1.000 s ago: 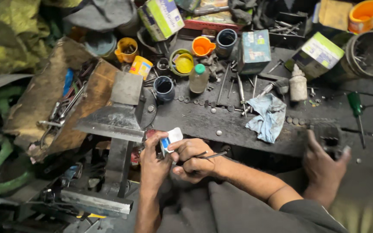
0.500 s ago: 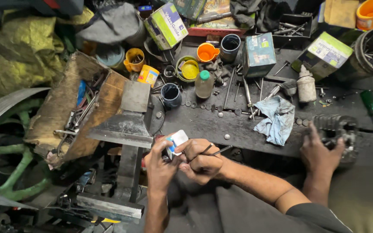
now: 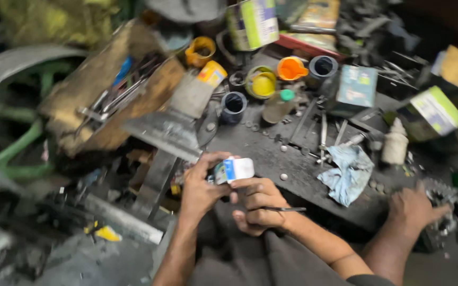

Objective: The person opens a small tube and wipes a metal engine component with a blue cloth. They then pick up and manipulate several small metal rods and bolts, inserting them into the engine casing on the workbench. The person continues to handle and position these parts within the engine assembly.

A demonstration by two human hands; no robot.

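Small white tube (image 3: 235,170) with a blue and green label, just below frame centre, pinched in the left hand (image 3: 201,186), thumb on top and fingers wrapped under so the end faces the right hand (image 3: 258,205). Right hand touches the tube's underside with its fingertips and grips a thin metal rod (image 3: 284,209) between the fingers, rod pointing right, level, kept clear of the tube. Both hands closed and narrow, each holding its thing, close together over the lap, probably so the tube can be worked near the body.

A third hand (image 3: 412,207) lower right, on a separate forearm, looks like another person's; it rests spread on a dark toothed metal part (image 3: 442,204) at the bench edge, seemingly steadying it.

Dark workbench (image 3: 292,159) crowded: blue rag (image 3: 350,172) right of centre, white bottle (image 3: 396,143) beside it, yellow-filled pot (image 3: 262,83), orange cup (image 3: 291,69), two dark cups (image 3: 234,105), small green-capped bottle (image 3: 278,105), boxes upper right. Metal anvil-like block (image 3: 168,132) left of the hands, wooden tray of tools (image 3: 115,95) upper left. Frame is motion-blurred, small parts hard to tell
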